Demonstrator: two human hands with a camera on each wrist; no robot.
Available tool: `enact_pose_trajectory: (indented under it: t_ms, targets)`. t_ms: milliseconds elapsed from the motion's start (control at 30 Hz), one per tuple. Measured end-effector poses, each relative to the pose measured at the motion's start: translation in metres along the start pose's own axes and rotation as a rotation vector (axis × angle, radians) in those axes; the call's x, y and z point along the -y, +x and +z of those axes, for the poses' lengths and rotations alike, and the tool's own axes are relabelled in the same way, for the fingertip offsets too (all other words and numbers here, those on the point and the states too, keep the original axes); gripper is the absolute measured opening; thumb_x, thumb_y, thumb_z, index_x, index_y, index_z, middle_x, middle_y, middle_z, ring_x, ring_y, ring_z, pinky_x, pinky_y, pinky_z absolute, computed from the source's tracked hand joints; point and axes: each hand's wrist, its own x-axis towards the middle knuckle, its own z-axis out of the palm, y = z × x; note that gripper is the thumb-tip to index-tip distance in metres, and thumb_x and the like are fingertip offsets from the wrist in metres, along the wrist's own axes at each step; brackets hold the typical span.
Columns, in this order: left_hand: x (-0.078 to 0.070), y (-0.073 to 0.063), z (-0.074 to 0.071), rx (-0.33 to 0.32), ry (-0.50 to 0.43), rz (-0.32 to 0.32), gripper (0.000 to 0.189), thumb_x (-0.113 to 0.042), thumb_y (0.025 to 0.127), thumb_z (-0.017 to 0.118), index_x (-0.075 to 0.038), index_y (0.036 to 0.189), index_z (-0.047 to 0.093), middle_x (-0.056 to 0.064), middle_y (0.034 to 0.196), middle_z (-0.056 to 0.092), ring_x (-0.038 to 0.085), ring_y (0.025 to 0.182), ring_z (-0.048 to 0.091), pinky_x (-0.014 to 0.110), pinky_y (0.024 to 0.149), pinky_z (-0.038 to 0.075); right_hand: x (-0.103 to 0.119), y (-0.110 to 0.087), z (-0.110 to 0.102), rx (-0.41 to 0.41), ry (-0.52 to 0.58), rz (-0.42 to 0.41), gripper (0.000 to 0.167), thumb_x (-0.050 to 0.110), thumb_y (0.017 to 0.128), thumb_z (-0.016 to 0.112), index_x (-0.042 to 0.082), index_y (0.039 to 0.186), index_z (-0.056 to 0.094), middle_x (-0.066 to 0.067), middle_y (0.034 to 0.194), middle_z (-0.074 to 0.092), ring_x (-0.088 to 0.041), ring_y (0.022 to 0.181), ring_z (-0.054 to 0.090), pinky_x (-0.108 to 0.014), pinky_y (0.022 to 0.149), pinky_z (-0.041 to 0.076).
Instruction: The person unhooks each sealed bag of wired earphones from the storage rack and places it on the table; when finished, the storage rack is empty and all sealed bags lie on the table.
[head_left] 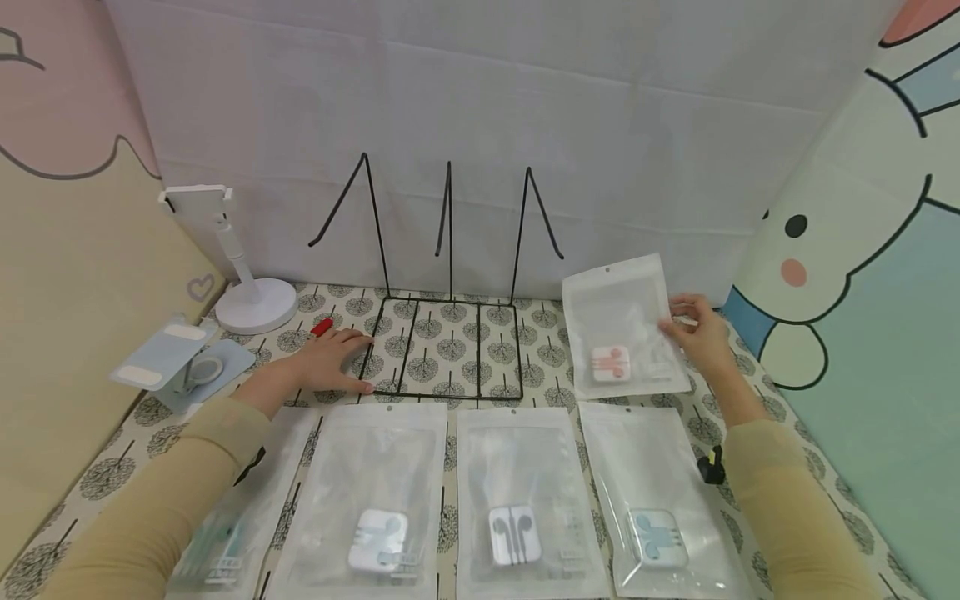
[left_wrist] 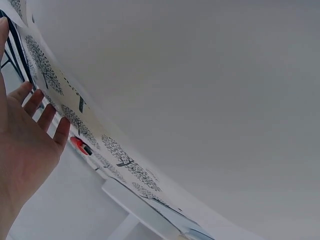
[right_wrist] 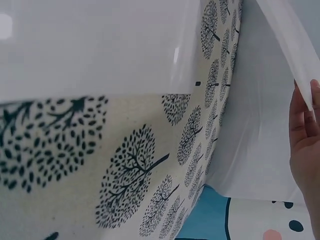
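In the head view my right hand point(head_left: 699, 333) pinches the right edge of a clear zip bag point(head_left: 622, 308) with pink-marked earphones inside, tilted up from the table. The right wrist view shows the fingers of that hand point(right_wrist: 306, 135) on the bag's edge point(right_wrist: 295, 45). My left hand point(head_left: 328, 362) rests with fingers spread at the left side of a black wire rack point(head_left: 450, 397), whose three hooks rise at the back. Thumb and fingertips lie at the rack's base frame; in the left wrist view the left hand point(left_wrist: 32, 145) has its fingers extended.
Several bagged earphone sets lie in front, including one bag point(head_left: 390, 467), a second point(head_left: 517, 467) and a third point(head_left: 645, 458). At left stand a white phone stand point(head_left: 255, 304) and a light blue folding stand point(head_left: 172, 358). A small red object point(head_left: 322, 327) lies behind my left hand.
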Motion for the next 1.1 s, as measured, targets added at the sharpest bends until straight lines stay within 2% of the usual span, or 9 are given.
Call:
enact_pose_trajectory:
  t_ms: [67, 233, 367, 500, 667, 900, 1100]
  targets:
    - [0.001, 0.001, 0.001, 0.003, 0.006, -0.003, 0.101, -0.072, 0.076, 0.058, -0.008, 0.148, 0.03, 0.023, 0.15, 0.028, 0.053, 0.135, 0.02, 0.076, 0.098, 0.02, -0.003, 0.0, 0.0, 0.027, -0.034, 0.01, 0.045, 0.032, 0.093, 0.058, 0.011, 0.131, 0.047, -0.016, 0.131, 0.05, -0.037, 0.113, 0.056, -0.032, 0.079, 0.053]
    - [0.004, 0.003, 0.003, 0.0, 0.019, 0.002, 0.101, -0.074, 0.075, 0.056, -0.008, 0.148, 0.03, 0.023, 0.15, 0.028, 0.052, 0.135, 0.021, 0.076, 0.097, 0.022, -0.01, 0.001, -0.001, 0.102, -0.139, -0.043, 0.04, 0.03, 0.094, 0.057, 0.009, 0.128, 0.058, -0.018, 0.132, 0.049, -0.038, 0.11, 0.054, -0.048, 0.081, 0.049]
    - [0.005, 0.004, 0.005, -0.002, 0.019, 0.003, 0.101, -0.074, 0.075, 0.057, -0.009, 0.148, 0.03, 0.022, 0.149, 0.029, 0.052, 0.135, 0.021, 0.076, 0.097, 0.023, -0.016, 0.0, -0.003, 0.194, -0.188, -0.111, 0.05, 0.03, 0.09, 0.064, 0.005, 0.133, 0.054, -0.02, 0.137, 0.042, -0.041, 0.116, 0.045, -0.058, 0.09, 0.042]
    - [0.006, 0.005, 0.006, 0.0, 0.018, 0.0, 0.101, -0.074, 0.075, 0.057, -0.009, 0.148, 0.03, 0.022, 0.15, 0.028, 0.051, 0.136, 0.021, 0.076, 0.097, 0.022, -0.025, 0.0, -0.002, 0.315, -0.208, -0.131, 0.065, 0.033, 0.084, 0.071, 0.003, 0.137, 0.048, -0.023, 0.143, 0.032, -0.043, 0.122, 0.039, -0.058, 0.094, 0.042]
    - [0.006, 0.004, 0.005, 0.007, 0.015, -0.006, 0.103, -0.074, 0.074, 0.057, -0.01, 0.149, 0.028, 0.021, 0.151, 0.026, 0.051, 0.137, 0.019, 0.076, 0.098, 0.02, -0.032, 0.001, 0.001, 0.434, -0.236, -0.168, 0.074, 0.031, 0.079, 0.076, 0.002, 0.139, 0.045, -0.028, 0.146, 0.024, -0.049, 0.128, 0.032, -0.06, 0.095, 0.041]
    - [0.006, 0.004, 0.004, 0.009, 0.015, -0.011, 0.103, -0.074, 0.074, 0.057, -0.009, 0.149, 0.029, 0.022, 0.151, 0.026, 0.051, 0.137, 0.019, 0.076, 0.098, 0.02, -0.03, -0.003, 0.006, 0.524, -0.316, -0.22, 0.075, 0.031, 0.078, 0.077, 0.001, 0.139, 0.044, -0.032, 0.145, 0.024, -0.055, 0.132, 0.018, -0.071, 0.101, 0.021]
    - [0.006, 0.003, 0.004, 0.001, 0.019, -0.002, 0.103, -0.075, 0.074, 0.055, -0.009, 0.148, 0.03, 0.022, 0.15, 0.028, 0.052, 0.135, 0.02, 0.075, 0.099, 0.021, -0.03, -0.001, 0.01, 0.545, -0.315, -0.203, 0.077, 0.033, 0.078, 0.077, 0.004, 0.14, 0.042, -0.031, 0.148, 0.021, -0.055, 0.135, 0.012, -0.073, 0.101, 0.016]
